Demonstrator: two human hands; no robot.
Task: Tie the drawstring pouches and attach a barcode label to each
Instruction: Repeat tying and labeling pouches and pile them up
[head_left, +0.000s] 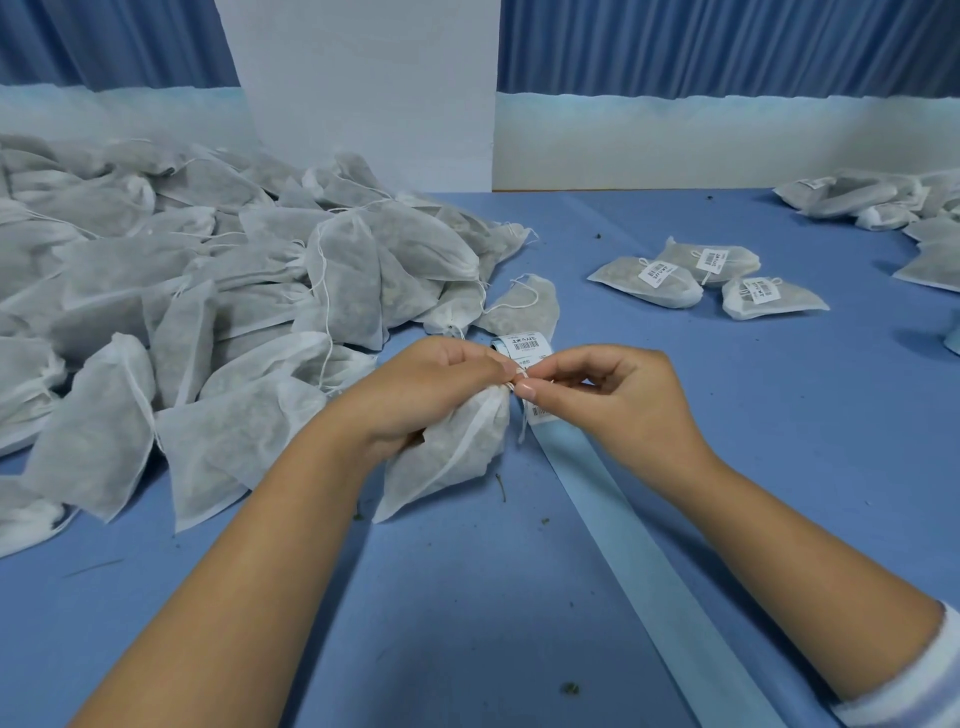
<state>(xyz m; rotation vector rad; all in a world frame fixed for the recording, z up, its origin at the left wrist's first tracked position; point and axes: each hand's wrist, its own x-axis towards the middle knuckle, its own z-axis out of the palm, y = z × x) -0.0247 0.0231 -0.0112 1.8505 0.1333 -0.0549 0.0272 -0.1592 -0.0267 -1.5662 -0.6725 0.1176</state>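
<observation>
White non-woven pouch (457, 447) lying on the blue table (467, 623) at centre, neck gathered and gripped in the curled left hand (431, 384). Drawstring (519, 376) pinched at that neck between thumb and forefinger of the right hand (613, 395). Just beyond the fingers, barcode labels (524, 343) on a pale blue backing strip (649, 545). To the left, a heap of pouches (182, 291); far right, three labelled pouches (675, 275).

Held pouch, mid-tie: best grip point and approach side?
Pinch the gathered neck, from the right, beside the drawstring the right hand pinches. The pouch bunches narrow there; its filled body is broad, and the left hand covers its left side.
</observation>
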